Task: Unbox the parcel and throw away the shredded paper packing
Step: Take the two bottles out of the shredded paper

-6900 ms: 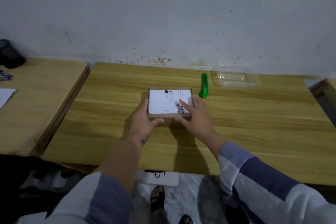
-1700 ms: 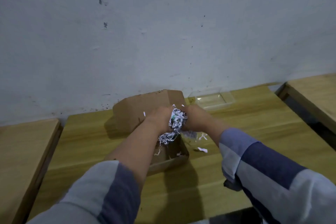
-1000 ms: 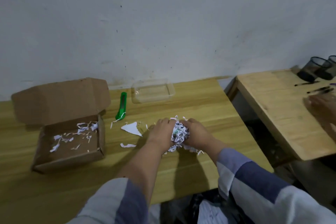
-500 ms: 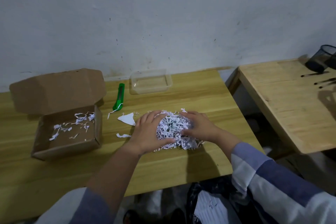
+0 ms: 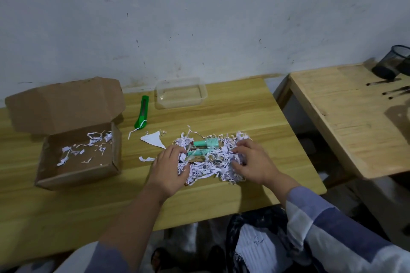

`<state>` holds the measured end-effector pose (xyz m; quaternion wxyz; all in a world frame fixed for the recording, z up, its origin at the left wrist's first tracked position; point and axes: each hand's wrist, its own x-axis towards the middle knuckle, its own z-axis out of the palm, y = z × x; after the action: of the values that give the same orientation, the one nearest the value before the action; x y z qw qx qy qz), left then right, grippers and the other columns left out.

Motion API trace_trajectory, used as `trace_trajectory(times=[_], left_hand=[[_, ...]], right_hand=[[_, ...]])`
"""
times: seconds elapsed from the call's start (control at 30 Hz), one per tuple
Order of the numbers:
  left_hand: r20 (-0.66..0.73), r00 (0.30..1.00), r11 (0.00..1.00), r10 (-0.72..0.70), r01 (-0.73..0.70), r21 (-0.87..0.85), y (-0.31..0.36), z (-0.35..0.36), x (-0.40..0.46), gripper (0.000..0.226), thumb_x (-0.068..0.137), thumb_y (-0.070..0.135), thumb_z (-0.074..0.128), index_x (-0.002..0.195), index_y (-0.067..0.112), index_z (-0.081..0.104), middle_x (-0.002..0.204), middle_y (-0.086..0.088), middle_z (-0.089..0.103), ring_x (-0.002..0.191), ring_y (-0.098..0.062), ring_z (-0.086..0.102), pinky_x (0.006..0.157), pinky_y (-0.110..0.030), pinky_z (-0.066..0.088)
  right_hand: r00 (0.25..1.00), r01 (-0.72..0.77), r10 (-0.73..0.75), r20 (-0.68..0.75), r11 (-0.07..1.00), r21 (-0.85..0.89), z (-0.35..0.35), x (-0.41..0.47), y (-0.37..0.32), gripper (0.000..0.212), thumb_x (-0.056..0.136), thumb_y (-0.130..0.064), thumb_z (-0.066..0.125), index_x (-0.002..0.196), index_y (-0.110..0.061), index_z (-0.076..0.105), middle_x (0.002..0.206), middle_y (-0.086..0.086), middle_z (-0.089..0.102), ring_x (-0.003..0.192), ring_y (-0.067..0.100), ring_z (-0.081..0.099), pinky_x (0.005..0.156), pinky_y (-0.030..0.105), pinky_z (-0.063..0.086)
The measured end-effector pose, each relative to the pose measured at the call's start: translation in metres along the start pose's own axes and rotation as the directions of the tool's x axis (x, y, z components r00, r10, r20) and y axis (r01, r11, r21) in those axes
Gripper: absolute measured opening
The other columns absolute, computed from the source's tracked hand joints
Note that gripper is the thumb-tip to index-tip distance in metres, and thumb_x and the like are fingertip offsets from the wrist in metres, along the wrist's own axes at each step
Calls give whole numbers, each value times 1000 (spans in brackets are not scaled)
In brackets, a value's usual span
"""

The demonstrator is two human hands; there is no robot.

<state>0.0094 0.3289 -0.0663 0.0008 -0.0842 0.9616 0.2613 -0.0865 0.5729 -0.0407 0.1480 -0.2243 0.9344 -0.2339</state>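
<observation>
The brown cardboard parcel box [image 5: 77, 170] stands open at the left of the table, lid up, with a few paper shreds inside. A heap of white shredded paper [image 5: 213, 167] lies spread on the table to its right. In the heap lie small mint-green tubes [image 5: 205, 143] and a brownish item. My left hand [image 5: 169, 169] rests on the heap's left edge and my right hand [image 5: 253, 163] on its right edge, fingers apart and dug into the shreds.
A green utility knife [image 5: 142, 114] and a clear plastic container [image 5: 180, 92] lie near the wall. Paper scraps [image 5: 154, 138] lie between box and heap. A second wooden table [image 5: 350, 115] stands at the right with a black mesh cup [image 5: 393, 62]. A dark bag [image 5: 257, 241] sits on the floor below.
My hands have pulled apart and spread the heap wider. The green tubes inside it now show.
</observation>
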Motion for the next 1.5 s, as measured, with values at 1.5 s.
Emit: trace_trajectory(times=[1.5], left_hand=[[100,991,993,-91,82,90,6,2,23,38,99,35,32,132,24,48,141,4,44,132,-16,37,108,-39,34]], right_hand=[[890,-320,391,-233,902,290,-55,88,-12,32,85,-32,67,112,-16,65,85,3,64,62,17,63,52,31,52]])
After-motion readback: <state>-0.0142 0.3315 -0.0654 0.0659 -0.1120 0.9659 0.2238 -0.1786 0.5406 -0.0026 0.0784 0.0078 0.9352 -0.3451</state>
